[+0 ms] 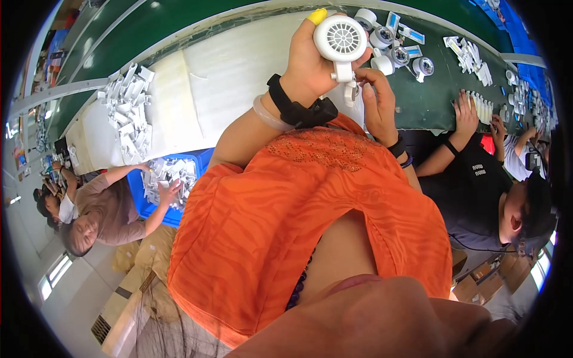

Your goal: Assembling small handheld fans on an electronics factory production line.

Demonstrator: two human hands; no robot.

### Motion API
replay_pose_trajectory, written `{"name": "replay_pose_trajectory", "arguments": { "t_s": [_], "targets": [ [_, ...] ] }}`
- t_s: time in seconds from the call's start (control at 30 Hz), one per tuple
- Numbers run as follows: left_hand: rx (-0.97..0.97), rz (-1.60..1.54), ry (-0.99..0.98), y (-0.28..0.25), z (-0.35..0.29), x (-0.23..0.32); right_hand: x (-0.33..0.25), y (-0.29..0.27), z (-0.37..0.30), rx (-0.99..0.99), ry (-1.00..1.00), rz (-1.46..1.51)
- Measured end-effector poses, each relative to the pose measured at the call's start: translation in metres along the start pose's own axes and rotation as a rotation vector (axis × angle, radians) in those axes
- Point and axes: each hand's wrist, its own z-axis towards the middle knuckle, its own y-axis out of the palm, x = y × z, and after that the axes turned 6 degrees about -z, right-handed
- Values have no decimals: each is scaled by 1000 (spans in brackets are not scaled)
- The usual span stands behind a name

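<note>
A small white fan (340, 39) with a round grille is held up over the table's front part. My left hand (305, 62) is closed around it from behind, and a yellow cover (318, 16) sits on one fingertip. Below the fan's head hangs a short white stem with a jointed end piece (351, 92). My right hand (380, 106) is at that end piece, with its fingers bent against it; the exact grip is partly hidden. Just beyond my hands on the right lie several white fan units (382, 37) with clear round fronts.
White plastic parts (128, 110) are heaped on the pale table covering (203, 89) to the left. A co-worker there reaches into a blue bin (143, 200) of parts. On the right, another co-worker's hand (465, 113) is by a row of white pieces (479, 107); more parts (468, 59) lie beyond.
</note>
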Motion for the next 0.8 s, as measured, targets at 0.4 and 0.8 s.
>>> {"name": "replay_pose_trajectory", "arguments": {
  "t_s": [0.4,0.8],
  "targets": [
    [82,83,57,-13,-4,15,65,6,-16,-11,350,-92],
    [5,-51,25,6,-15,28,107,66,-14,-571,-608,-747]
  ]
}}
